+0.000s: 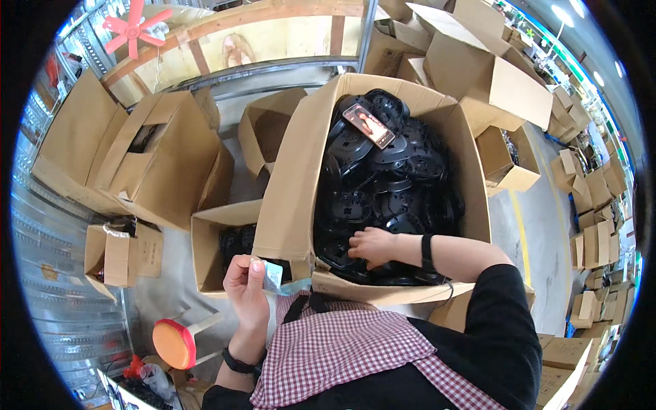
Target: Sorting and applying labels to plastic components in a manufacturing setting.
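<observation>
My left hand [247, 285] is closed in a pinch on a pale blue label strip [272, 275] with a white patch, held just outside the near left corner of a large cardboard box [290, 171]. Glossy black molded plastic parts [355, 205] fill this box in a loose heap. Inside it, at the near side, my right hand [371, 247] lies on the heap with its fingers bent round the edge of a black plastic part [335, 251]; its fingertips are partly hidden. On top of the heap, toward the far side, rests a phone [369, 126] with its screen lit.
Left of the large box stands a smaller carton [212, 232] with more black parts. Other cartons [160, 160] crowd the left, and stacked boxes [471, 61] rise at the far right. An orange-topped stool [172, 344] is at the lower left, and a pink fan [132, 29] hangs at the upper left.
</observation>
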